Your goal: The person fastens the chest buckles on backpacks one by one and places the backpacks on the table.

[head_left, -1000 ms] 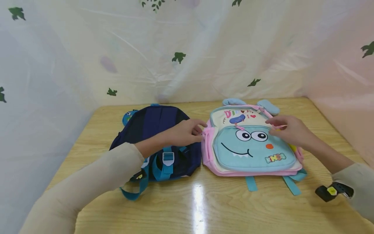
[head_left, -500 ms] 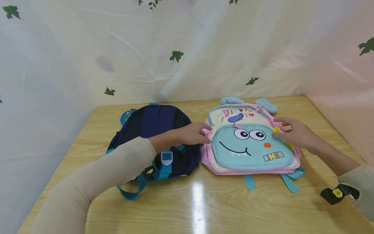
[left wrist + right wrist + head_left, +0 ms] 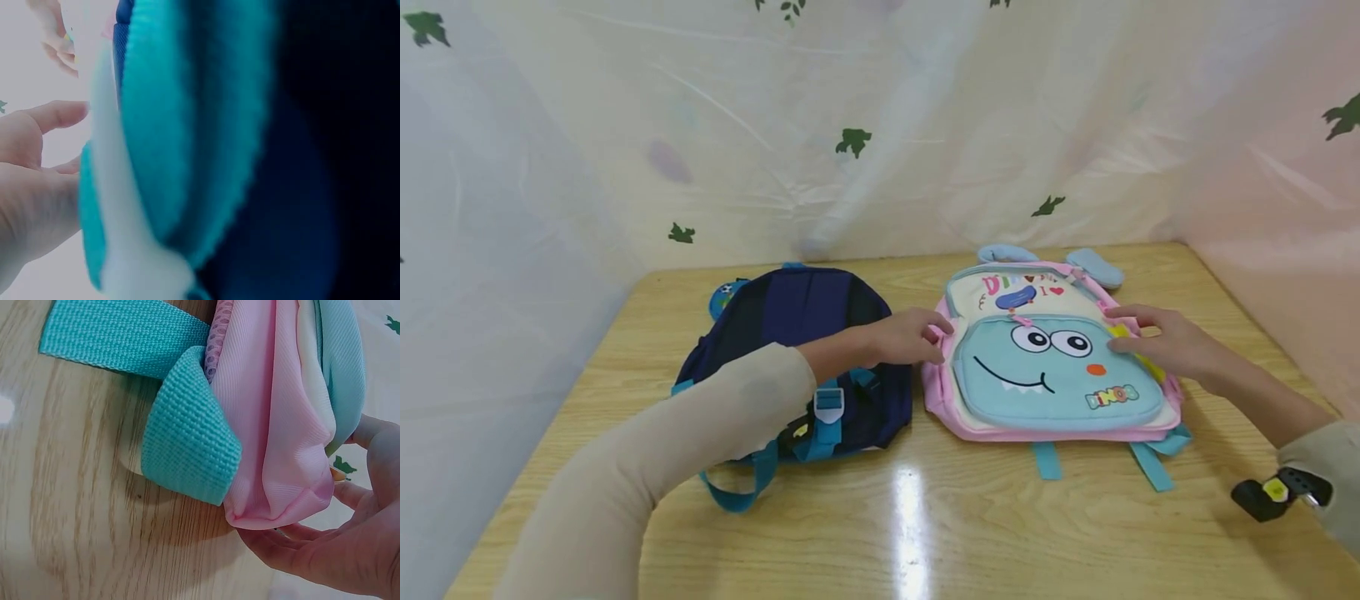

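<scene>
A child's backpack point(image 3: 1060, 375) in pink, cream and light blue lies front up on the table, with a smiling dinosaur face on its pocket. My left hand point(image 3: 906, 337) holds its left pink side with bent fingers. In the left wrist view that hand point(image 3: 37, 187) is partly hidden by a blurred teal strap. My right hand point(image 3: 1176, 342) grips the opposite side near the yellow trim. The right wrist view shows the right hand's fingers point(image 3: 275, 547) around the pink side, with the thumb by the light-blue pocket.
A navy backpack point(image 3: 808, 304) with teal straps lies close on the left, beneath my left forearm. Teal straps point(image 3: 1150, 467) trail from the pink backpack's lower edge. A leaf-printed cloth point(image 3: 925, 125) hangs behind the wooden table point(image 3: 820, 542).
Both hands have come onto the pink backpack's sides. It has shifted slightly right and back, opening a small gap from the navy backpack, which stays in place.
</scene>
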A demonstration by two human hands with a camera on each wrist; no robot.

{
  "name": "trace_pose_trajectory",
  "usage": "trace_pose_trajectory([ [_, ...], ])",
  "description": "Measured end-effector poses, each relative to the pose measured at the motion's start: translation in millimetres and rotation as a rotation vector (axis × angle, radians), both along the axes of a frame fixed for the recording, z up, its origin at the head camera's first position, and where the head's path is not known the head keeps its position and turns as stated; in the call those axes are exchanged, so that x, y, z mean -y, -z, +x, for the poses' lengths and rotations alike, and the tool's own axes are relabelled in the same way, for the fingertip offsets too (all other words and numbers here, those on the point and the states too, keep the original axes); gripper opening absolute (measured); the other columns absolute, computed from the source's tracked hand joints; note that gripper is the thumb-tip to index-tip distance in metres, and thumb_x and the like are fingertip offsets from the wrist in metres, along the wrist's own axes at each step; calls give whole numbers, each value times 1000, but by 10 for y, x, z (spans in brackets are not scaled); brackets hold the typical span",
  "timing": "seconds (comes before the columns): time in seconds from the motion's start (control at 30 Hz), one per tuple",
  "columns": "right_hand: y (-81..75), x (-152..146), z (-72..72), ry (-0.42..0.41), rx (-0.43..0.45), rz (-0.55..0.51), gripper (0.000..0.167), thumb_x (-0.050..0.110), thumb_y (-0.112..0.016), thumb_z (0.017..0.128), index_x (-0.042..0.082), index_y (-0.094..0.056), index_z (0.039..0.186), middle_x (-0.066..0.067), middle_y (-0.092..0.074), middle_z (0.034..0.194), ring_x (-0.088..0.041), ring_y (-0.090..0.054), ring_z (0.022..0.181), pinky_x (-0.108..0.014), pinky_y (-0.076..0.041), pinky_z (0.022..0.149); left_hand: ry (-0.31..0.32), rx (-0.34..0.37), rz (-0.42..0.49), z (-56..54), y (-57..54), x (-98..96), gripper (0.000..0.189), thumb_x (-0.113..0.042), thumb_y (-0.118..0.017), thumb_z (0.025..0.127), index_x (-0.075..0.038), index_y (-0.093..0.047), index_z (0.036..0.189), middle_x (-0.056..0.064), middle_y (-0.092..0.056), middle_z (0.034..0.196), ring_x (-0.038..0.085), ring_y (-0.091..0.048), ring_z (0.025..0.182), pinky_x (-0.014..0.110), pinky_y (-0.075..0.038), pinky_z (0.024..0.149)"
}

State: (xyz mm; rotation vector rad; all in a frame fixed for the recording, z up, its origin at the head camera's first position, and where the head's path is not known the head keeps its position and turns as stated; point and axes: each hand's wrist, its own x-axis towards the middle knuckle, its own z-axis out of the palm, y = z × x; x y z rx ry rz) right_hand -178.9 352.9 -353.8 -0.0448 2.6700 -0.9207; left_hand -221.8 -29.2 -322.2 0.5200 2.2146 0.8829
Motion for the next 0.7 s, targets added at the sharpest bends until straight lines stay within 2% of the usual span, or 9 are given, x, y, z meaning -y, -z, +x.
trace_pose_trajectory([
  [0.17,18,-72,-10,5,5,-2,70,35,-60,105,-3,-34,157,-42,-30,147,-61,-30,130,-70,-41,95,-43,70,-7,-16,1,-65,51,-16,-61,101,-11,-50,151,13,-48,152,27,-52,126,41,-47,110],
  [0.33,14,-96,-17,0,0,-2,70,35,-60,105,-3,-34,157,-42,-30,147,-60,-31,129,-67,-40,94,-135,161,29,-39,-3,-138,55,-17,-62,102,-14,-45,154,13,-45,151,28,-53,123,45,-50,108],
  [0.57,-5,-111,-3,7,10,-2,72,37,-59,105,-3,-32,157,-42,-29,147,-60,-30,128,-64,-42,93,-196,125,-11,-25,-1,-258,73,-24,-63,101,-19,-25,163,9,-35,161,28,-47,131,50,-49,108],
  [0.7,-5,-117,-2,8,4,-12,71,37,-60,105,-3,-33,157,-42,-28,147,-60,-29,129,-64,-41,93,-229,117,-15,-20,23,-305,79,-26,-64,100,-20,-21,166,6,-31,166,26,-43,136,48,-41,116],
])
